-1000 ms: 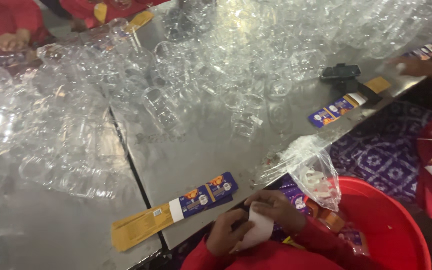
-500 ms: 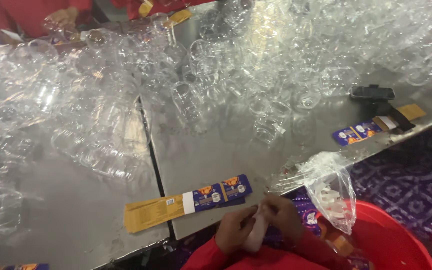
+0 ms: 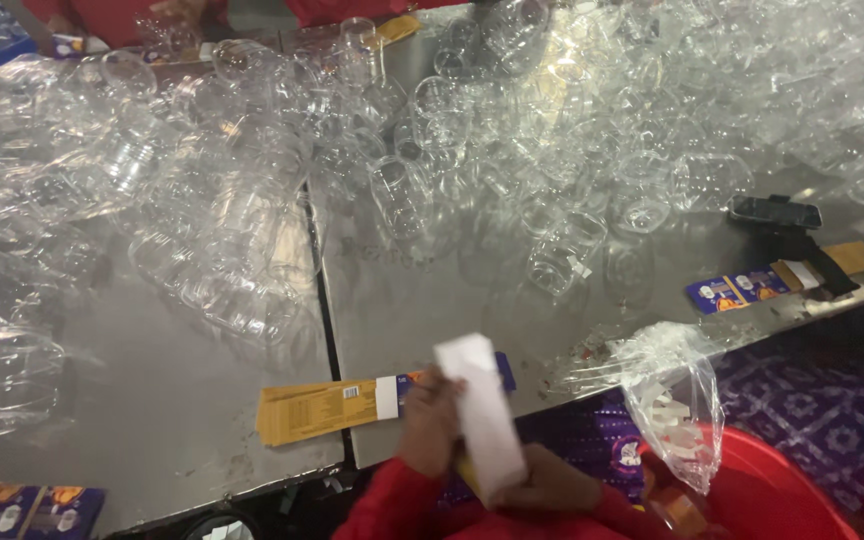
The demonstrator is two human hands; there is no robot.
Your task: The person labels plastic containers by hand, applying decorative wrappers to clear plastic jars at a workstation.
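White paper strip [image 3: 482, 425] is held in both hands' grip, left hand [image 3: 430, 425] and right hand [image 3: 550, 488], over the bench [image 3: 182, 400] edge. Risk: a slack grip could drop it toward the red tub [image 3: 782, 490].

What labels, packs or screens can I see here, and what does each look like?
White strip: held in both hands, long, plain.
Yellow-blue label: flat at the table edge, behind the hands.
Second label: right table edge, blue and yellow.
Blue packs: bottom left corner.
Phone: dark screen, right, on a stand.
Clear bag: hangs at the table edge.
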